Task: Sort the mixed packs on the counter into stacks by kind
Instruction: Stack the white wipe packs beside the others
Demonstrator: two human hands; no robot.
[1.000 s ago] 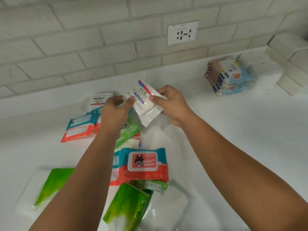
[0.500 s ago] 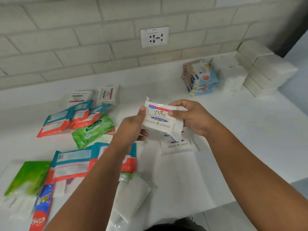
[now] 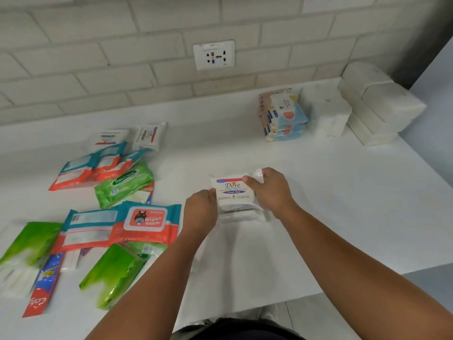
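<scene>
Grip: left hand (image 3: 199, 212) and right hand (image 3: 270, 190) pinch the Dove pack (image 3: 232, 192) by its side edges | Place: pack between the palms, resting on another white pack (image 3: 241, 215) beneath | Advice: square the edges, then release both sides together; avoid sliding the lower pack

Mixed packs (image 3: 117, 192) strewn over left half of counter (image 3: 343, 217). Dove pack (image 3: 232, 192) at centre, on top of another pack (image 3: 241, 215), between left hand (image 3: 199, 212) and right hand (image 3: 269, 190). Sorted stack (image 3: 283, 116) back right, tissue blocks (image 3: 377, 106) just right of it. Wall socket (image 3: 213, 55) behind.
</scene>
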